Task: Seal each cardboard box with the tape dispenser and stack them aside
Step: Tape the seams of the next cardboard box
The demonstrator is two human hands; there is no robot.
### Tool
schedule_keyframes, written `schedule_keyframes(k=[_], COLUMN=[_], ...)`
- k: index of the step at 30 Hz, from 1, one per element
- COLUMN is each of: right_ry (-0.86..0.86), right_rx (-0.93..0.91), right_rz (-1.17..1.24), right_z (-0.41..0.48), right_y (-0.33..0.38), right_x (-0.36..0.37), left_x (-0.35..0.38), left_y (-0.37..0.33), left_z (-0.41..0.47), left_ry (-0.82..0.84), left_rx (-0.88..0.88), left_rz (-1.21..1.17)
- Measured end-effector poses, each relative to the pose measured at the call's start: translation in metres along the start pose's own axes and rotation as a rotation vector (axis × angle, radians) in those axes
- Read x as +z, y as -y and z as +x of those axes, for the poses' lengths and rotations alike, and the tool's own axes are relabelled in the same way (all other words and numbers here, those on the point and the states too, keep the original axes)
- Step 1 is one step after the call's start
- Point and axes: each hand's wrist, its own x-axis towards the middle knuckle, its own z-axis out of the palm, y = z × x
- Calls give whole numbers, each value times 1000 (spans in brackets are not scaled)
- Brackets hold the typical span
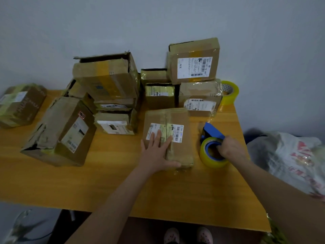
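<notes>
A flat cardboard box [177, 120] with white shipping labels lies on the wooden table [109, 182] in front of me. My left hand [158, 152] rests flat on its top, fingers spread, thumb at the near edge. To the right of the box, my right hand [230, 148] grips the blue tape dispenser [213, 132], which carries a yellowish tape roll [209, 160] and rests on the table. A thin strip of clear tape seems to run from the dispenser toward the boxes behind.
Several worn cardboard boxes are stacked at the back, with a tall pile [109, 80] at centre and another [195, 60] at right. A battered box [59, 131] lies at left, and another [21, 104] at far left. A spare tape roll [229, 92] stands by the wall. A plastic bag [290, 155] lies beyond the table's right edge.
</notes>
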Motion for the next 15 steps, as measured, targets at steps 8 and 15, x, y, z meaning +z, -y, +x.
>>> schedule_keyframes(k=[8,15], right_ry=[57,113], right_rx=[25,-224], right_rz=[224,452], right_z=[8,-20], right_y=[-8,5], right_x=[-15,-79], left_x=[-6,-49], left_y=[7,-23], left_z=[15,4], left_ry=[19,-261], left_rx=[14,-102], left_rz=[3,-685])
